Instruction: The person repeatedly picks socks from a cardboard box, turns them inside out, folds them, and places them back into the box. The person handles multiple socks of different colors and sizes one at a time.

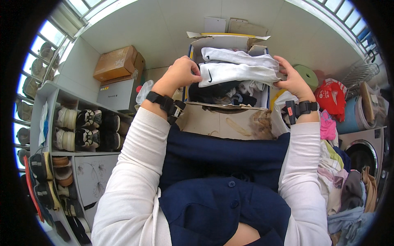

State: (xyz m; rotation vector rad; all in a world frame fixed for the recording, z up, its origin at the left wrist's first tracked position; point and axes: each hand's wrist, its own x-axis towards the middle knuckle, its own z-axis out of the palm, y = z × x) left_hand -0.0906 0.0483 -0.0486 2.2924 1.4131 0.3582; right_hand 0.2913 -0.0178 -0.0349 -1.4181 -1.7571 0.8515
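A white Nike sock (237,74) is stretched sideways between my hands, above an open cardboard box (227,108). My left hand (185,72) pinches its cuff, beside the black swoosh. At the toe end, my right hand (291,78) has its thumb on the sock and its fingers spread near the toe of a second white sock (238,58). That second sock lies parallel, just beyond the first. Dark and grey socks (212,91) fill the near part of the box; what lies under the white pair is hidden.
A shoe rack (66,153) with several shoes stands at left, below stacked boxes (115,64). On the right are a white plastic bag (279,106), a red bag (331,95), a blue bucket (349,118), a clothes pile (341,187) and a washing machine (381,144). A wall rises behind the box.
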